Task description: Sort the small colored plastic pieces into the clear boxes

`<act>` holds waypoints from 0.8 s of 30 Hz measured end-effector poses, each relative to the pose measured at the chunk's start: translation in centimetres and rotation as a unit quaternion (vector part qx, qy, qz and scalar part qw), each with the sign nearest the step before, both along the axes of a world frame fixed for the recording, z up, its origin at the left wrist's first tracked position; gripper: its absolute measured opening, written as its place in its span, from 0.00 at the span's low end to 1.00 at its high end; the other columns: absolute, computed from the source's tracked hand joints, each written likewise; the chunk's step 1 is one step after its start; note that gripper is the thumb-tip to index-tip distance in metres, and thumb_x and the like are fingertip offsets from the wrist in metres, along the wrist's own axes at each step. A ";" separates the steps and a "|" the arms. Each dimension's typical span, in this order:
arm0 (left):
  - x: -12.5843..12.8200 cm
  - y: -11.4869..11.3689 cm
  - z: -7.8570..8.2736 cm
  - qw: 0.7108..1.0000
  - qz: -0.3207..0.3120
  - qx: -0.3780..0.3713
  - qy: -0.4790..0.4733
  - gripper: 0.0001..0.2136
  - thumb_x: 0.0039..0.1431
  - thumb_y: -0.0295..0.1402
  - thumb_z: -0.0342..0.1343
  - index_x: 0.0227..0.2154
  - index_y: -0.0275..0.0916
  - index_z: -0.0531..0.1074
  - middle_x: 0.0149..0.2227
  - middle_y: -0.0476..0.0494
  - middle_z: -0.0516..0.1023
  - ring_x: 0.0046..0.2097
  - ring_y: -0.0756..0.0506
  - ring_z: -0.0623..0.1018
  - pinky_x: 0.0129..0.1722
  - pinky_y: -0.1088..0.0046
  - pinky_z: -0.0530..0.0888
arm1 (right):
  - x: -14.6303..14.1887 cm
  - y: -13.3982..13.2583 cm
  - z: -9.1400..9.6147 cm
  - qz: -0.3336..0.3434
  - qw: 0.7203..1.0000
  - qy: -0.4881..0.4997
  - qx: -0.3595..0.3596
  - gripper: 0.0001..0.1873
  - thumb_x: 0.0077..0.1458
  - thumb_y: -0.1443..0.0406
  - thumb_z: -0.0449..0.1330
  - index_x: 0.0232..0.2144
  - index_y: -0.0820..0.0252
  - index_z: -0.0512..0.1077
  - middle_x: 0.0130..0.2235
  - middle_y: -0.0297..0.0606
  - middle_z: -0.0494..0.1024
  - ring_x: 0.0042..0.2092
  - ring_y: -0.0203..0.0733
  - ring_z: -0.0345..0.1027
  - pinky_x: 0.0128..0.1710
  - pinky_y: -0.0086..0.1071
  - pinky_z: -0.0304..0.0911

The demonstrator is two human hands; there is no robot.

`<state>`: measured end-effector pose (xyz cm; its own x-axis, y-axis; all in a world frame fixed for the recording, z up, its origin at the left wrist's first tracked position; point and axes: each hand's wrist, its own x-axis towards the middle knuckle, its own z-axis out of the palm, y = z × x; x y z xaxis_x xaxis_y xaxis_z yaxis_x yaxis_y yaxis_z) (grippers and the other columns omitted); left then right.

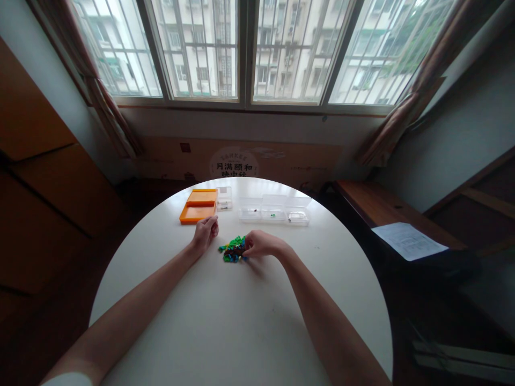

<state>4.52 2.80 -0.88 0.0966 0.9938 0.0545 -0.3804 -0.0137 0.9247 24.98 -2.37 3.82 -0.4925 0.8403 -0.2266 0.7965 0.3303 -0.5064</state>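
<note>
A small heap of green, blue and dark little pieces [232,250] lies near the middle of the round white table [241,321]. My right hand [259,244] rests at the heap's right edge, fingers curled and pinched into the pieces. My left hand [206,231] lies just left of the heap, below the orange tray [198,206], its fingers curled in; what it holds, if anything, is too small to see.
Behind the heap stand a small clear box [224,198] and a row of clear plastic boxes [274,209] with tiny bits inside. A wooden bench [374,206] with a paper sheet [408,241] stands to the right. Windows and curtains are beyond.
</note>
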 end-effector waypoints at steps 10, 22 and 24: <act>0.0 -0.1 0.1 1.000 -0.001 -0.001 0.010 0.14 0.47 0.36 0.57 0.16 0.37 0.59 0.14 0.56 0.58 0.15 0.57 0.60 0.14 0.80 0.55 | 0.0 0.0 -0.2 -0.014 1.000 -0.001 0.022 0.07 0.37 0.66 0.61 0.24 0.62 0.76 0.19 0.32 0.71 0.21 0.31 0.57 0.21 0.26 0.46; 0.1 -0.1 0.2 1.000 -0.001 0.005 0.006 0.14 0.48 0.35 0.57 0.16 0.37 0.59 0.13 0.56 0.58 0.15 0.57 0.60 0.14 0.80 0.55 | -0.2 -0.2 -0.1 0.004 0.999 -0.012 0.049 0.08 0.38 0.67 0.60 0.25 0.63 0.76 0.21 0.34 0.72 0.22 0.32 0.57 0.22 0.27 0.47; 0.1 -0.1 0.2 1.000 -0.002 0.005 0.007 0.14 0.48 0.36 0.57 0.16 0.37 0.59 0.13 0.56 0.58 0.15 0.57 0.59 0.14 0.80 0.55 | -0.2 -0.1 -0.2 0.008 0.999 -0.011 0.045 0.07 0.37 0.68 0.60 0.24 0.63 0.76 0.21 0.34 0.71 0.22 0.32 0.57 0.21 0.26 0.47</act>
<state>4.59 2.73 -0.64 0.1014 0.9929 0.0626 -0.3679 -0.0210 0.9296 24.80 -2.51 3.59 -0.5014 0.8501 -0.1609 0.8015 0.3863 -0.4566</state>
